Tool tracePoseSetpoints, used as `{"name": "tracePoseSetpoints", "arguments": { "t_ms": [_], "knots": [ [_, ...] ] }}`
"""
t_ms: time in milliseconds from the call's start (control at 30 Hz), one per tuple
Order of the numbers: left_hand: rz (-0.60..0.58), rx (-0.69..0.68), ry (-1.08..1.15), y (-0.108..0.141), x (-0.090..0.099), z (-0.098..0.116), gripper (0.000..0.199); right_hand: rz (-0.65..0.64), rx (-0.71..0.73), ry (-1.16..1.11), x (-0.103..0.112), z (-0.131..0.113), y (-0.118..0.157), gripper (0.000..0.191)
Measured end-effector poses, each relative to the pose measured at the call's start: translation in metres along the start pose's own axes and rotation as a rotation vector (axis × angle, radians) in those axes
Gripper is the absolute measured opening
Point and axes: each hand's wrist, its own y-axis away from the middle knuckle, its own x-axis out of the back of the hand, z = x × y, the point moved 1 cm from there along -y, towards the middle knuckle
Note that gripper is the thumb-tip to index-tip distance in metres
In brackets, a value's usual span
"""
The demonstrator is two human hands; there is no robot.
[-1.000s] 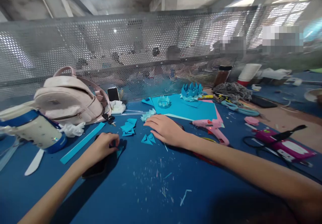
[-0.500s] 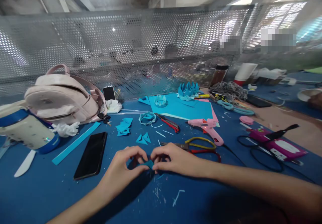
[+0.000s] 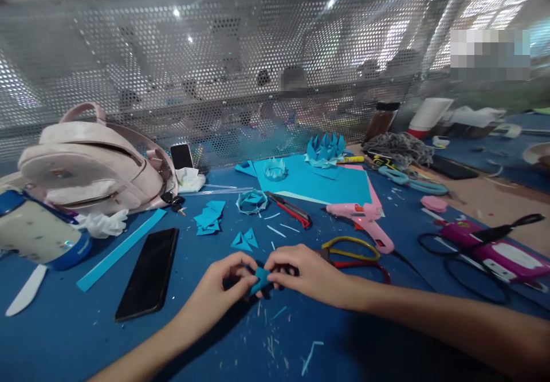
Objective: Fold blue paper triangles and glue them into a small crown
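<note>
A small folded piece of blue paper [image 3: 260,280] is pinched between my two hands just above the table. My left hand [image 3: 232,277] grips its left side, thumb in front and fingers curled behind. My right hand [image 3: 298,268] pinches the opposite edge; some of its fingertips are hidden. Beyond my hands lie two folded blue triangles [image 3: 244,239], a small pile of blue paper pieces [image 3: 209,218] and a ring of folded paper [image 3: 251,201]. Scissors [image 3: 352,249] with yellow and red handles rest behind my right forearm.
A black phone [image 3: 147,273] and a blue paper strip [image 3: 122,250] lie at left, near a pale backpack [image 3: 94,164]. At right are a pink glue gun [image 3: 363,221] with its cord and a purple device [image 3: 494,250]. A red utility knife [image 3: 290,210] lies behind.
The folded paper has turned up, so more of its flat face shows between my fingers. My view has shifted slightly; both hands stay on the paper.
</note>
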Motion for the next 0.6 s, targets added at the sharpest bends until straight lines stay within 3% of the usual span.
{"name": "tracePoseSetpoints", "arguments": {
  "t_ms": [233, 367, 600],
  "knots": [
    [0.033, 0.003, 0.062, 0.0, 0.001, -0.013, 0.034, 0.1, 0.23, 0.122, -0.005, 0.013, 0.002, 0.022],
    [0.031, 0.003, 0.095, 0.0, 0.002, -0.02, 0.035, 0.231, 0.399, 0.225, -0.003, 0.008, 0.006, 0.011],
    [0.037, 0.02, 0.129, 0.001, 0.001, -0.022, 0.028, 0.306, 0.455, 0.212, -0.003, 0.01, 0.007, 0.014]
  ]
}}
